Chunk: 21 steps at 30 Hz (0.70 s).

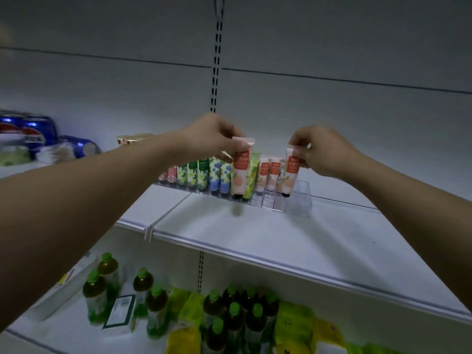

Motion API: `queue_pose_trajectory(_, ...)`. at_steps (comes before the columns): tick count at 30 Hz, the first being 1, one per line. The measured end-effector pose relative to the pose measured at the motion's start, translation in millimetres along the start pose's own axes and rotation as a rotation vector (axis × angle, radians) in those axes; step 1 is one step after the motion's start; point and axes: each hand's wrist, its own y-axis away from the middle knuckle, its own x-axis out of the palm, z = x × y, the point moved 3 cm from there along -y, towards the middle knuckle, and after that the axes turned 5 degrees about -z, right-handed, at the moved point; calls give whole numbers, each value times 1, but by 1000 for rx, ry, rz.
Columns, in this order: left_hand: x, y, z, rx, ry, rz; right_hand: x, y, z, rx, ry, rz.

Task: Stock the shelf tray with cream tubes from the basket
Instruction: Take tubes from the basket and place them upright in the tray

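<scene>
A clear plastic shelf tray (297, 200) stands on the white shelf and holds a row of upright cream tubes (204, 175) in pink, green, blue and orange prints. My left hand (212, 137) pinches the top of an orange-and-peach cream tube (240, 172), cap down, just in front of the row's middle. My right hand (319, 152) grips a second orange cream tube (290, 175) by its top, its black cap at the tray's right part. The rightmost tray slots look empty. No basket is in view.
Blue soda cans (33, 134) lie at the shelf's left. On the shelf below stand green-capped tea bottles (155, 305) and yellow-green packets (293, 325). A white divider clip (149, 232) sits on the shelf's front edge.
</scene>
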Motion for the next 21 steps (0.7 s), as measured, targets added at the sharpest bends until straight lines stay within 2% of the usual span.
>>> queue_pose_trajectory(10, 16, -58, 20, 57, 81, -36, 55, -56, -25, 23, 64, -145)
queue_pose_trajectory(17, 18, -64, 31, 43, 69, -30, 101, -49, -39, 98, 115, -41)
queue_pose_trajectory(21, 15, -62, 26, 50, 30, -32, 100, -47, -38, 130, 128, -45)
